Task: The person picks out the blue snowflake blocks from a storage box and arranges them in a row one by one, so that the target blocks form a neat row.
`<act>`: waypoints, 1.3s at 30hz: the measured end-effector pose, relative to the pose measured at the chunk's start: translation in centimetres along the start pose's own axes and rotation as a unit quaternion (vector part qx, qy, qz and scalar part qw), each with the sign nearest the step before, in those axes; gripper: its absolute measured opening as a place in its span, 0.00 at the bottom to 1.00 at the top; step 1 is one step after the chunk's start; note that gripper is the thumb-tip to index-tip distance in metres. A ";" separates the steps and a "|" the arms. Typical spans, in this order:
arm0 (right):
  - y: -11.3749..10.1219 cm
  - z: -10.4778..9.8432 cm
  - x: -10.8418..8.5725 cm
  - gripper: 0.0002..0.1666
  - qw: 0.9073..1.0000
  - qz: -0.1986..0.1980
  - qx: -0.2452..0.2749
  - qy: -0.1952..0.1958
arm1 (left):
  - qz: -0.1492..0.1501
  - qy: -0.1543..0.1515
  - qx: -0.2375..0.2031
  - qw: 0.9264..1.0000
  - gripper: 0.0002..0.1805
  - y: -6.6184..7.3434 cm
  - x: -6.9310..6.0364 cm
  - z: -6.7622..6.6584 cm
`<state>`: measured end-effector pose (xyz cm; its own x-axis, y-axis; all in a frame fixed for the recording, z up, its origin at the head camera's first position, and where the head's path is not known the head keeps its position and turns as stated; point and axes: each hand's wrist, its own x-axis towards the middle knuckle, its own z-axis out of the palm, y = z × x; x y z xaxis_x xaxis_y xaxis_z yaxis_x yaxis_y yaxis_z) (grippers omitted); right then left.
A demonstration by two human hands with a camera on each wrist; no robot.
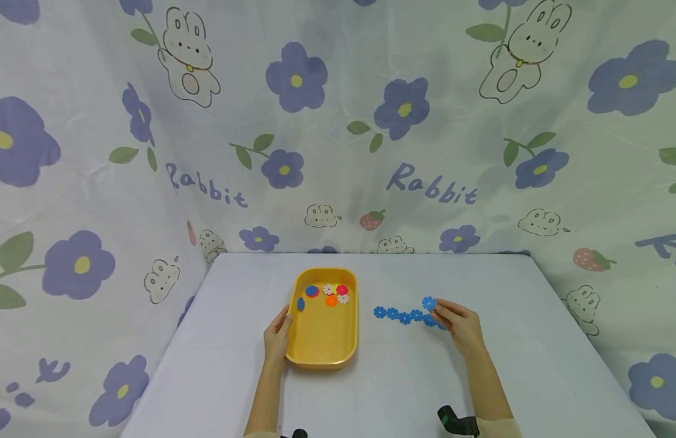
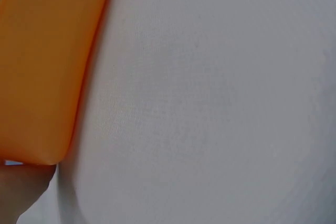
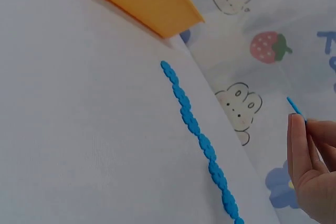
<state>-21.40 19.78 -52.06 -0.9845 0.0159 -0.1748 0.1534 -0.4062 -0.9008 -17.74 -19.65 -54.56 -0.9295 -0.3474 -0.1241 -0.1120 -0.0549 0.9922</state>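
Note:
A blue notched snowflake disc [image 1: 428, 303] is pinched between the thumb and fingers of my right hand [image 1: 462, 331], raised over the table. In the right wrist view the disc [image 3: 293, 104] shows edge-on above the fingertips. Below it, a row of linked blue discs [image 1: 405, 318] lies across the cloth, its right end partly hidden by my hand. My left hand [image 1: 276, 336] grips the left side of a yellow tray [image 1: 323, 347], thumb at the rim. Inside, near the far end, lie several loose discs: white, pink, orange [image 1: 331, 301] and blue.
The table [image 1: 382, 395] is covered in white cloth. A curtain [image 1: 338, 152] printed with rabbits and purple flowers hangs behind and along both sides. The tray stands left of the blue row, with a strip of cloth between them.

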 end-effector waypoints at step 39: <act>-1.1 -11.2 0.6 0.24 0.952 0.021 -0.299 0.066 | 0.004 0.018 -0.004 1.000 0.24 -2.2 1.4 -0.1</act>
<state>-21.17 30.51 -55.63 -0.9633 0.1420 -0.2278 0.2517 0.1829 -0.9504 -18.77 -20.10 -56.91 -0.9166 -0.3820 -0.1176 -0.1026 -0.0595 0.9929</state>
